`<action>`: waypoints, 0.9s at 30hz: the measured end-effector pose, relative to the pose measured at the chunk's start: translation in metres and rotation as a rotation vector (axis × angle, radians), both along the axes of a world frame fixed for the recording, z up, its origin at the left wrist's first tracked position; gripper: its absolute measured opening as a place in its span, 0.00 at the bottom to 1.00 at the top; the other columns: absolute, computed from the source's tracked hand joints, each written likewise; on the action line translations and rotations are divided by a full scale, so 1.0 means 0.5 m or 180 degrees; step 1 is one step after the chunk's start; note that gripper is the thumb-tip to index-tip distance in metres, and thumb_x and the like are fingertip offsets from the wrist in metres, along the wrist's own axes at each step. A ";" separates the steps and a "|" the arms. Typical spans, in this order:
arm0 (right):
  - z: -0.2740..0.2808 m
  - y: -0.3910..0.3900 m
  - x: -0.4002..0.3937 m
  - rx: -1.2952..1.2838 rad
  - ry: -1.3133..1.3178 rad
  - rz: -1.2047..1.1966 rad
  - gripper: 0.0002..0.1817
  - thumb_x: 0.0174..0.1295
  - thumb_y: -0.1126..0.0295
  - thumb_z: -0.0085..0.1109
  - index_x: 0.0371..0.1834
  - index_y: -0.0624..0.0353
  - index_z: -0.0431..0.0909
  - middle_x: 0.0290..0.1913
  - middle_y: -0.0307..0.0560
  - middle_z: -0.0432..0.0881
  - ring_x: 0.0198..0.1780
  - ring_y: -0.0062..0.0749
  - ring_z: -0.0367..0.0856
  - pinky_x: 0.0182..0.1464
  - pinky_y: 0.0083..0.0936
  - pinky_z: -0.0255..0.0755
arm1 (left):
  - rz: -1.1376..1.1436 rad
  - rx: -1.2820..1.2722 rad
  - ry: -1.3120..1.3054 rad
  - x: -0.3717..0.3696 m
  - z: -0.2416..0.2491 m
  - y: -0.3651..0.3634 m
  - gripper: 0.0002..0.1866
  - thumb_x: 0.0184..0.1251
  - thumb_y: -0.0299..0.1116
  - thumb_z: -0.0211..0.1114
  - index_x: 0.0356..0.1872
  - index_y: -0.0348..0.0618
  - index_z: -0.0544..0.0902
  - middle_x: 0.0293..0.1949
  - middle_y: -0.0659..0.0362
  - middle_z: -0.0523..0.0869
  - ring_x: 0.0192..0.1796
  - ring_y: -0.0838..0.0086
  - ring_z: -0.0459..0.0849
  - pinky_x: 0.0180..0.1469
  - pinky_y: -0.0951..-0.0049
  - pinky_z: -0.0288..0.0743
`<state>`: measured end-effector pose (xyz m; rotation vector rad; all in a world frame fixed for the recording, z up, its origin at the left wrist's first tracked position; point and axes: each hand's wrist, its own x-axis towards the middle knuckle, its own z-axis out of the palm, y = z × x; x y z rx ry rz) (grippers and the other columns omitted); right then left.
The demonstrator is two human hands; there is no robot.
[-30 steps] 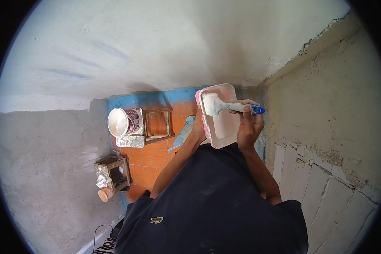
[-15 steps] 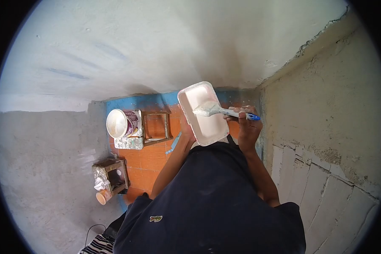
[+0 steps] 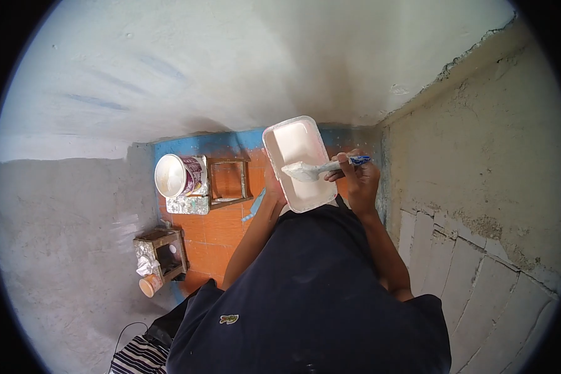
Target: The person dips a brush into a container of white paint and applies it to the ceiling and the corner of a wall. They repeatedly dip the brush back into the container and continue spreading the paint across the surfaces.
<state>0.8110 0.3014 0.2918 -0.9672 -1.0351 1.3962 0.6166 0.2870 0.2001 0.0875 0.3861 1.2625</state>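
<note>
**Brush head closer to the body-side end of the tray**

Change: the paint-coated brush with a blue-tipped handle (image 3: 325, 167) sits nearer the torso end of the white rectangular plastic tray (image 3: 287, 191) than a moment ago; its bristles now overlie the lower half. Contact with the tray floor: cannot tell.

Right hand (image 3: 363, 187): grip pinches the handle; bristles point left, away from the fingers. Left hand (image 3: 273, 184): supports the tray's left side; fingers mostly hidden, closure unclear.

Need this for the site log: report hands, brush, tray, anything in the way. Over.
Left hand holding tray at its side. Right hand gripping brush, white-coated head over tray. Nothing visibly blocking brush; bucket off on paint-spattered stool.
</note>
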 end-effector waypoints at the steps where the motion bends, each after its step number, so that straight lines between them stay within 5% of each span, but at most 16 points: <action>1: 0.001 -0.001 -0.003 0.0037 -0.0046 0.0034 0.08 0.74 0.74 0.60 0.38 0.68 0.79 0.31 0.49 0.85 0.30 0.28 0.88 0.33 0.23 0.84 | -0.0010 -0.0095 0.0327 0.001 0.013 -0.002 0.48 0.73 0.75 0.38 0.77 0.43 0.63 0.72 0.45 0.73 0.69 0.50 0.76 0.70 0.43 0.72; 3: 0.001 -0.003 -0.004 0.0111 -0.0094 0.0129 0.07 0.73 0.75 0.60 0.37 0.68 0.79 0.31 0.47 0.84 0.30 0.27 0.88 0.34 0.22 0.84 | -0.0012 -0.0264 0.0968 0.007 0.041 -0.002 0.49 0.72 0.75 0.38 0.77 0.43 0.63 0.72 0.44 0.72 0.69 0.49 0.76 0.70 0.44 0.72; 21: -0.008 -0.030 -0.029 -0.0115 0.0444 -0.0484 0.11 0.76 0.69 0.57 0.40 0.68 0.80 0.35 0.47 0.85 0.31 0.29 0.89 0.37 0.23 0.85 | -0.0268 -0.0683 0.1142 0.029 -0.009 -0.016 0.44 0.75 0.73 0.38 0.75 0.45 0.67 0.68 0.49 0.76 0.65 0.56 0.80 0.66 0.51 0.78; 27: -0.027 -0.030 -0.020 -0.0324 0.0624 -0.0689 0.14 0.77 0.65 0.56 0.42 0.69 0.79 0.36 0.50 0.85 0.32 0.32 0.88 0.37 0.26 0.87 | -0.0177 -0.0425 0.0596 0.029 -0.044 -0.021 0.43 0.76 0.72 0.38 0.74 0.45 0.68 0.67 0.49 0.77 0.65 0.56 0.80 0.66 0.51 0.78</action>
